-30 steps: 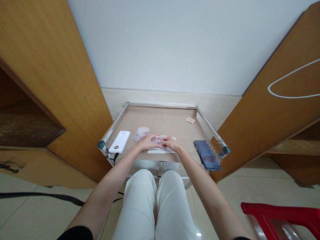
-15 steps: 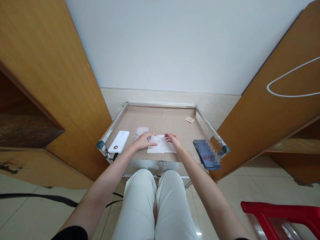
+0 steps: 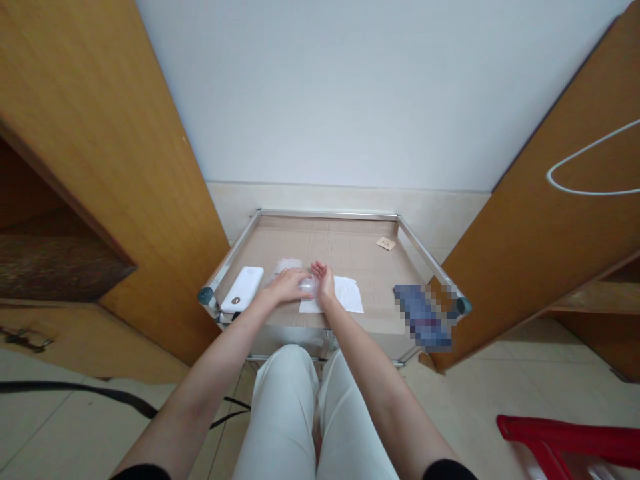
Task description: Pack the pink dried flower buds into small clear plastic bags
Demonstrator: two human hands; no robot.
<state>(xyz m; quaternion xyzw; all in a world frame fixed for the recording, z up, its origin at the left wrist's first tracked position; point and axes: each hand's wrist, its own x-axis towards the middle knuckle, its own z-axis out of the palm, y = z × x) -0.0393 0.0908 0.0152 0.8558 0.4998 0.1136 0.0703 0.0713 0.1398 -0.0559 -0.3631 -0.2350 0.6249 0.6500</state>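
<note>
My left hand (image 3: 287, 285) is curled around a small clear rounded plastic piece (image 3: 308, 287); its exact kind is too blurred to make out. Close against the right side of that piece, my right hand (image 3: 324, 280) is turned on edge with its fingers held out and apart. Beneath both hands lies a white sheet (image 3: 349, 295), like a tissue or paper, partly hidden by them. A crumpled clear wrapper (image 3: 289, 264) rests just behind my left hand on the cardboard-covered tabletop (image 3: 325, 237).
A white power bank (image 3: 243, 289) lies at the left with a black cable. On the right is a pixelated dark phone-like object (image 3: 423, 317). A small tan card (image 3: 386, 243) sits at the back right. Metal rails (image 3: 327, 215) edge the table; a red stool (image 3: 565, 433) stands on the floor.
My right hand has moved left toward my left hand and turned on edge, uncovering the sheet's right part. The clear piece now shows plainly between the hands. The view has shifted slightly.
</note>
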